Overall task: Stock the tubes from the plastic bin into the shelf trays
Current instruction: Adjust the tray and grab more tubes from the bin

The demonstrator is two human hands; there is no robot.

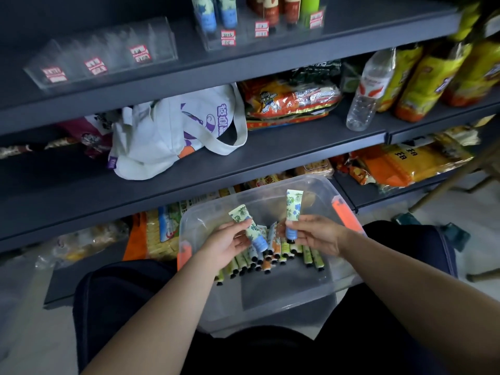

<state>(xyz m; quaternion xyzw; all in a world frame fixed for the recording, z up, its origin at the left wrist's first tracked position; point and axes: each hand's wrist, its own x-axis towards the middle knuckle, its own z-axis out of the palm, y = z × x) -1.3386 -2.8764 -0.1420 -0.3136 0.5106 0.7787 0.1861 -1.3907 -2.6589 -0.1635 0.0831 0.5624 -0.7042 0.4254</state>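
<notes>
Our left hand (pixel 230 243) pinches one blue-capped tube (pixel 250 228) and our right hand (pixel 315 234) another (pixel 292 212), both just above the plastic bin (pixel 319 290). We should lift them upright to the tray (pixel 102 60) on the top shelf and seat them cap-down, one slot each.

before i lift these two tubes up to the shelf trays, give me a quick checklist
1. Left hand grips the left tube: ok.
2. Right hand pinches the right tube: ok.
3. Blue-tube tray on the top shelf has room: cannot tell.
4. Empty clear tray is free: ok.
5. Plastic bin sits steady on the lap: ok.
6. Both tubes' caps closed: cannot tell.
</notes>
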